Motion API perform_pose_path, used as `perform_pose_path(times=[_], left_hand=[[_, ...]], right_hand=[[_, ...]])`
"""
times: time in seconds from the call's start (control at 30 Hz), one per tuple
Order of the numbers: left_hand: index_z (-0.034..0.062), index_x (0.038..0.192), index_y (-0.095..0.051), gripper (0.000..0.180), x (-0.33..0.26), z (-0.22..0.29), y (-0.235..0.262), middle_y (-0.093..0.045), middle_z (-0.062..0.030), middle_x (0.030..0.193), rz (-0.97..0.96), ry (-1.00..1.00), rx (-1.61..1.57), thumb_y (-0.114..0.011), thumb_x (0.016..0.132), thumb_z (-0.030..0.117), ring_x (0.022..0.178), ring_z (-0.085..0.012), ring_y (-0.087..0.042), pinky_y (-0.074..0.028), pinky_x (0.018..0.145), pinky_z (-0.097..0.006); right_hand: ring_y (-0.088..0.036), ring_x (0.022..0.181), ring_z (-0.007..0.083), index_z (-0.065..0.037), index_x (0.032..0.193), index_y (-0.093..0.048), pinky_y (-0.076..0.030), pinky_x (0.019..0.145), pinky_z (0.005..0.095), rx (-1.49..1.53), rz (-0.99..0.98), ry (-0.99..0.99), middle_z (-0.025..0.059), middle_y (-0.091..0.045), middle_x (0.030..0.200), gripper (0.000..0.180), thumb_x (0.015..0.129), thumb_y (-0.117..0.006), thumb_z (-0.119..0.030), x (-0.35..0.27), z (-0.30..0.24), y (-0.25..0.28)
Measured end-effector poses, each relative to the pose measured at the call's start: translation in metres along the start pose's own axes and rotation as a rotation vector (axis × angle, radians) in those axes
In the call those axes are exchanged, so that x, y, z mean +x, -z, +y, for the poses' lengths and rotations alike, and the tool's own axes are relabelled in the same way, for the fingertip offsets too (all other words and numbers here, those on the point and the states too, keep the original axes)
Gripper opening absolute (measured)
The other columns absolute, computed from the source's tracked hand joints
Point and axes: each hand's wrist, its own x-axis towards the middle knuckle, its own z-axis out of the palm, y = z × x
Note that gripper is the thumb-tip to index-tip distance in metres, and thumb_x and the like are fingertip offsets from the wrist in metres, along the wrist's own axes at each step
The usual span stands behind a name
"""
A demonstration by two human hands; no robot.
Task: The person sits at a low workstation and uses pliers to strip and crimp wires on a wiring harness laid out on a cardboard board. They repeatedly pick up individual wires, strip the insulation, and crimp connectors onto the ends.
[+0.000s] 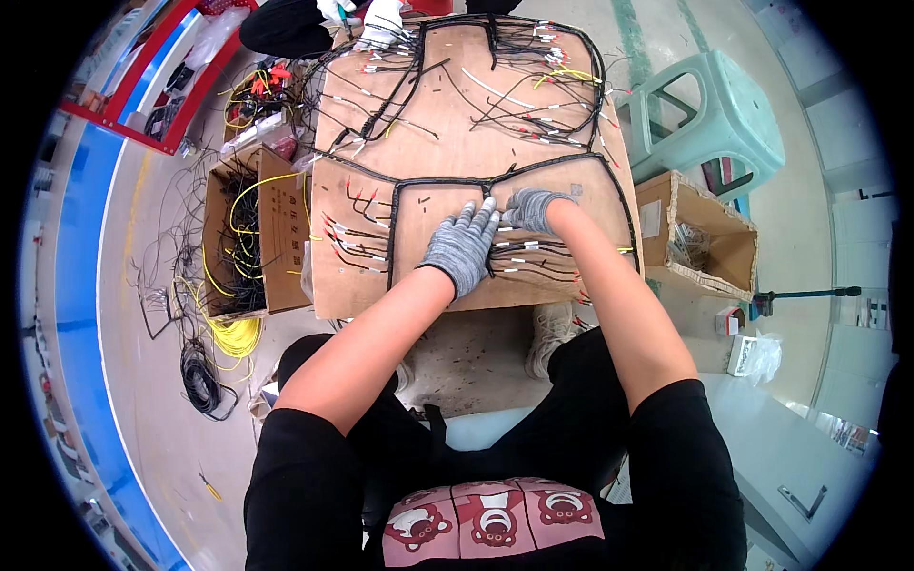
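A black taped wire harness (443, 181) lies on a wooden board (433, 124), its loops and branches spread out. Many thin dark wires with white labels and red or yellow ends fan out from it. My left hand (459, 249), in a grey knit glove, lies flat with fingers stretched over the middle branch. Beside it, my right hand (535, 209), also gloved, has its fingers curled and pinched on a thin wire at that same branch; the fingertips partly hide it. Labelled wires (528, 249) run out to the right below my right hand.
Across the board, another person's white-gloved hand (383, 23) works at the far left corner. Left stands a cardboard box (286, 238) of wires, with yellow cable coils (236, 338) on the floor. Right are a pale green stool (728, 114) and an open carton (700, 271).
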Motion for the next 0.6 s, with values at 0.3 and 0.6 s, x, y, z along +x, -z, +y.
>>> perform_pose_path(times=[0.3,0.6], left_hand=[[0.0056,0.143,-0.026,0.079,-0.005,-0.002,0.003,-0.017,-0.0133,0.152,0.005,-0.012,-0.011,-0.064,0.079,0.033,0.137,-0.0297,-0.025,-0.026,0.109,-0.041],[0.0044,0.141,-0.029,0.073,-0.026,-0.011,0.001,-0.024,-0.0142,0.149,0.023,-0.051,-0.072,-0.063,0.081,0.027,0.136,-0.0299,-0.029,-0.029,0.108,-0.040]], right_hand=[[-0.062,0.094,0.0278,-0.004,0.104,-0.063,-0.046,0.086,0.0349,0.147,0.175,-0.115,0.0138,-0.066,0.099,0.031,0.086,-0.057,-0.028,-0.084,0.063,0.029],[-0.062,0.086,0.0360,-0.005,0.096,-0.063,-0.049,0.078,0.0407,0.089,0.374,0.070,0.0194,-0.065,0.093,0.021,0.083,-0.060,-0.021,-0.065,-0.043,0.009]])
